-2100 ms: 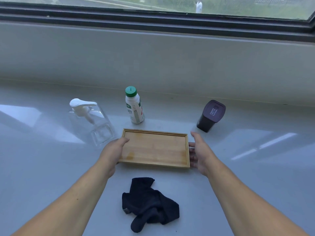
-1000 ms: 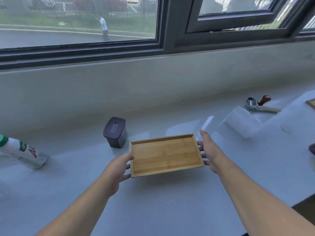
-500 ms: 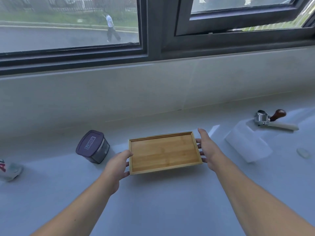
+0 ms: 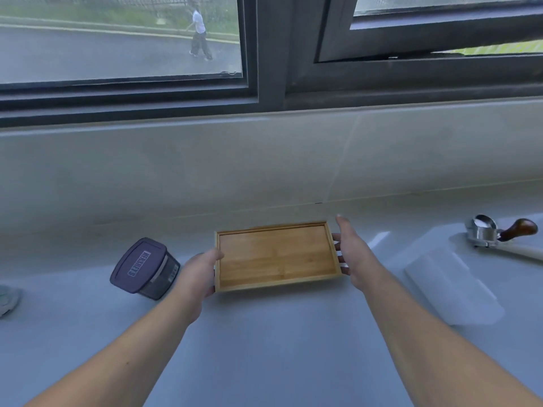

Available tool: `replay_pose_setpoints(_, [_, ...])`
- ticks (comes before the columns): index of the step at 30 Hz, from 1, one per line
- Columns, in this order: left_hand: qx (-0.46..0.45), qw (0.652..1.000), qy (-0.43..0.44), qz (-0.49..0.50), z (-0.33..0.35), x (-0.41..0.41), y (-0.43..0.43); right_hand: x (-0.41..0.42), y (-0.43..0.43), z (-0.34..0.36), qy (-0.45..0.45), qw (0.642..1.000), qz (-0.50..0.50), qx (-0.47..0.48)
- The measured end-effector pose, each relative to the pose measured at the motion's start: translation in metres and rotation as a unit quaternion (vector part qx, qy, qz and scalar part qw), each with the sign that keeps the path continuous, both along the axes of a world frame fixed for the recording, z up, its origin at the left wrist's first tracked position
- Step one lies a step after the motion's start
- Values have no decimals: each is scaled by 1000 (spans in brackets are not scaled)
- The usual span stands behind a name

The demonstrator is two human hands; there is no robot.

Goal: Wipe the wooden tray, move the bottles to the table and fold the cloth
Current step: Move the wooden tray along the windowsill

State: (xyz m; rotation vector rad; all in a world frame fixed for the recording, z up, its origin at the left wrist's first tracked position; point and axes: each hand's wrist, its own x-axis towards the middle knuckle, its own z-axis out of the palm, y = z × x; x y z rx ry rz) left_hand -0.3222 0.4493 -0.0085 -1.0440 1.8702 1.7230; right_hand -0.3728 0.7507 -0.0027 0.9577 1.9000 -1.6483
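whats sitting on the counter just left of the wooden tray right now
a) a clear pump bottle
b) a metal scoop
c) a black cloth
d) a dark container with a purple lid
D: the dark container with a purple lid stands on the counter beside the left hand, which grips the left end of the wooden tray.

Dark-framed window (image 4: 117, 39) (daylit) above pale counter (image 4: 264, 342)

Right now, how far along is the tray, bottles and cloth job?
Done: the tray carries no bottles. In hand: the left hand grips one short end, the right hand lies flat against the other. Left: the cloth is out of view, so folding is unconfirmed; whether the tray was wiped can't be judged.
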Motion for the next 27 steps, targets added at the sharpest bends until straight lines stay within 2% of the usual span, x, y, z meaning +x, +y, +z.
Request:
replay_pose_setpoints(14, [-14,1000,-19,14,-14,-55,1,-65,-3,-21,-15,1000,-10,8])
replay_pose_setpoints(27, [-18,1000,-21,11,-27,-79,4,-86,-10,-29,-14,999,5,33])
